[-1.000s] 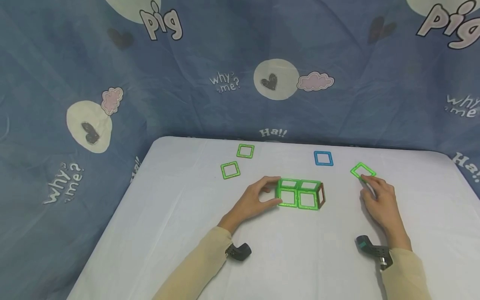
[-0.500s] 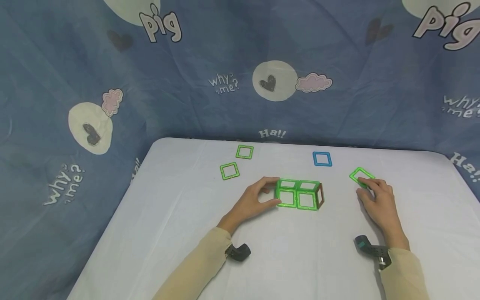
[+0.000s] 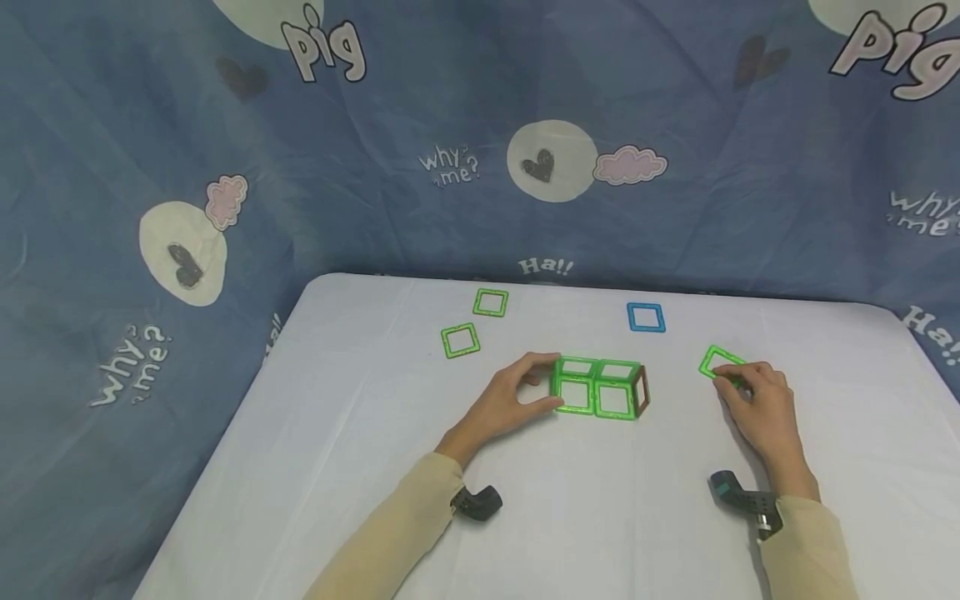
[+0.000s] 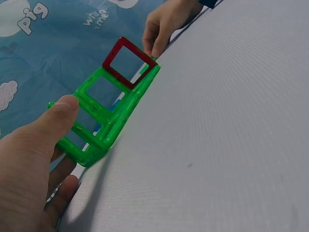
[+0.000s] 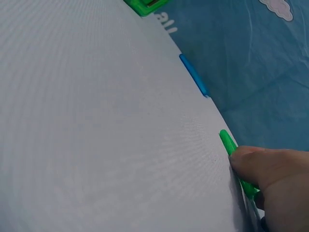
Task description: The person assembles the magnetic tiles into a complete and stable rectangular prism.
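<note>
At the table's middle in the head view, my left hand [image 3: 510, 402] grips the left end of a box-like build of green magnetic tiles [image 3: 617, 400], thumb on the near side and fingers at the far side. A red-brown square tile [image 4: 107, 65] stands at the build's right end. Farther right, my right hand [image 3: 767, 412] pinches the near edge of a loose green magnetic tile [image 3: 708, 360] between thumb and fingers. In the right wrist view that green tile [image 5: 227, 141] shows edge-on beside the thumb, its near part hidden by the hand.
Two green square tiles, one at the back [image 3: 491, 302] and one nearer [image 3: 460, 340], lie flat left of the build. A blue square tile [image 3: 646, 317] lies near the white table's [image 3: 570, 517] back edge. A blue printed cloth [image 3: 420, 217] hangs behind.
My right hand has drawn the loose green tile a little toward me, turning it slightly, and its thumb has closed in on the tile's edge. My left hand and the build stay in place.
</note>
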A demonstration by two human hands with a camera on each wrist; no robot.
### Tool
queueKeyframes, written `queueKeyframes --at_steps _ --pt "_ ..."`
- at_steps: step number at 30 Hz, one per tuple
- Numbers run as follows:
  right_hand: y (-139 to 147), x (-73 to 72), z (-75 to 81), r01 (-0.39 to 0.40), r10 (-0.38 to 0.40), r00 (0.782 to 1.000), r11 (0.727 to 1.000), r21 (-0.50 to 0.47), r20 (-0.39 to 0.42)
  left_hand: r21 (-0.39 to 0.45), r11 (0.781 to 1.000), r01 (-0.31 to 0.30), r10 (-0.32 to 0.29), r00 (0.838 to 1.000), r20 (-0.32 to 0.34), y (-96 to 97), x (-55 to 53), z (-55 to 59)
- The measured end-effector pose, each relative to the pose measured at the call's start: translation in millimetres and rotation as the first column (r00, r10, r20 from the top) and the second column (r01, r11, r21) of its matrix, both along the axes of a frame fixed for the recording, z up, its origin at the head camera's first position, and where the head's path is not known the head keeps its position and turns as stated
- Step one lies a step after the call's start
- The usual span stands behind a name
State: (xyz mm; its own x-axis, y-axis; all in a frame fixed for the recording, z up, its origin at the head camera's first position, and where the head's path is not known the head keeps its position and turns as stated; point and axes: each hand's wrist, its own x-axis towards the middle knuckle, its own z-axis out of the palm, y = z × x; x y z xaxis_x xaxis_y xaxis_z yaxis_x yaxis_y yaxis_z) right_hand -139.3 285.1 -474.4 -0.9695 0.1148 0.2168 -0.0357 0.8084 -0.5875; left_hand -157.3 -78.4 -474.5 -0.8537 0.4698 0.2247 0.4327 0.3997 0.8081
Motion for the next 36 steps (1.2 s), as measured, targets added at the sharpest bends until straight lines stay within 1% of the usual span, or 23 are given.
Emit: queueKeyframes --at_steps 2,5,7,9,13,16,18,20,22,24,27,29,31,34,36 --pt "0 0.1 -0.8 0.000 0.000 1.000 1.000 0.003 -0.018 -0.002 1.000 0.000 0.000 1.000 0.003 0.1 0.1 0.2" --pt "0 -0.1 -2.0 0.010 -0.009 0.998 1.000 0.012 -0.065 -0.005 1.000 -0.001 0.001 1.000 0.005 0.2 0.4 0.7" --pt "0 -0.5 -2.4 0.029 -0.028 0.994 1.000 0.008 -0.108 -0.006 1.000 -0.002 0.002 1.000 0.009 0.1 0.7 1.2" --pt "-1 -0.7 -1.8 0.061 -0.062 0.987 0.998 -0.014 -0.148 -0.007 1.000 -0.005 0.005 1.000 0.013 -0.3 1.2 1.6" --pt "-1 -0.3 2.6 0.125 -0.144 0.962 0.988 -0.093 -0.231 -0.010 1.000 -0.010 0.010 1.000 0.025 -0.7 1.4 1.6" --pt "-1 0.0 6.3 0.164 -0.203 0.936 0.974 -0.154 -0.287 -0.012 1.000 -0.012 0.012 1.000 0.026 -0.7 1.2 1.4" --pt "-1 0.1 8.0 0.187 -0.238 0.924 0.964 -0.188 -0.300 -0.010 1.000 -0.010 0.011 1.000 0.023 -0.7 1.3 1.6" --pt "-1 0.0 9.0 0.206 -0.264 0.921 0.954 -0.217 -0.288 -0.010 1.000 -0.010 0.010 1.000 0.021 -0.9 1.7 2.1" --pt "-2 -0.3 9.0 0.217 -0.277 0.929 0.945 -0.246 -0.246 -0.007 1.000 -0.011 0.011 1.000 0.025 -1.1 2.1 2.5" --pt "-2 -0.9 8.3 0.219 -0.273 0.943 0.939 -0.265 -0.190 -0.009 1.000 -0.013 0.013 1.000 0.026 -1.1 2.5 2.5" --pt "-3 -2.1 8.0 0.194 -0.230 0.968 0.937 -0.290 -0.096 -0.014 1.000 -0.015 0.015 1.000 0.024 -1.5 2.8 2.3" --pt "-3 -2.5 8.7 0.157 -0.183 0.981 0.938 -0.310 -0.057 -0.017 1.000 -0.015 0.016 1.000 0.022 -1.5 2.5 1.9" --pt "-4 -2.2 9.8 0.112 -0.133 0.990 0.932 -0.344 -0.039 -0.018 1.000 -0.013 0.014 1.000 0.022 -1.3 2.2 1.8" --pt "-6 -1.4 11.9 0.051 -0.077 0.996 0.917 -0.395 -0.049 -0.017 1.000 -0.012 0.013 1.000 0.025 -0.8 1.4 1.5" --pt "-7 -0.8 13.1 0.027 -0.057 0.997 0.909 -0.415 -0.060 -0.017 1.000 -0.011 0.011 1.000 0.024 -0.5 0.9 1.2"
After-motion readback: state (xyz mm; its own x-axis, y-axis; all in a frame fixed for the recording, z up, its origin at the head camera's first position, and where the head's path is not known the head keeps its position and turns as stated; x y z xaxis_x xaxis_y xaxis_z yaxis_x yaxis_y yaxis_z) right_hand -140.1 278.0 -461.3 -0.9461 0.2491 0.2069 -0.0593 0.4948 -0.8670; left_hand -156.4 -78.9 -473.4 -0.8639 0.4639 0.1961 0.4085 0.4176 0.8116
